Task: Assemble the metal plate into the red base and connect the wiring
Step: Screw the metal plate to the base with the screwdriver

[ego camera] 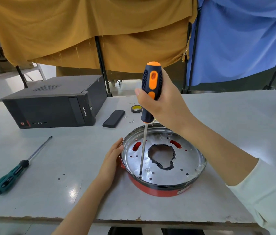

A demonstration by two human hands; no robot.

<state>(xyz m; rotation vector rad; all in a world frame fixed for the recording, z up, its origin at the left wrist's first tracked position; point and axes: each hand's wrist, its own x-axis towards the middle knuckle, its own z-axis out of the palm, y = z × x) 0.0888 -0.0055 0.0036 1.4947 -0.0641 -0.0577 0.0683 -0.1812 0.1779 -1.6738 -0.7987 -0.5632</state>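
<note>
Nearest me, the round red base sits on the grey scuffed tabletop, with the shiny perforated metal plate seated inside it, its centre cut-out edged in black. My left hand rests flat against the near-left rim, fingers straight and holding nothing, just bracing. My right hand grips the black-and-orange rubber-handled screwdriver, fingers wrapped around the handle, the slim steel shaft running down to a hole near the plate's front-left edge.

I judge this is the screw-driving step. To do it well I'd keep the shaft square to the plate, press down firmly so the tip doesn't slip on the slick metal, and hold the base steady against turning. I can't see any wiring yet.

Left of that lies a green-handled screwdriver. Farther off are a flat black rectangular block, a few small loose screws and a roll of tape with a yellow core. Beyond, a dark matte desktop computer case lies on its side, with ochre and blue cloth drapes behind.
</note>
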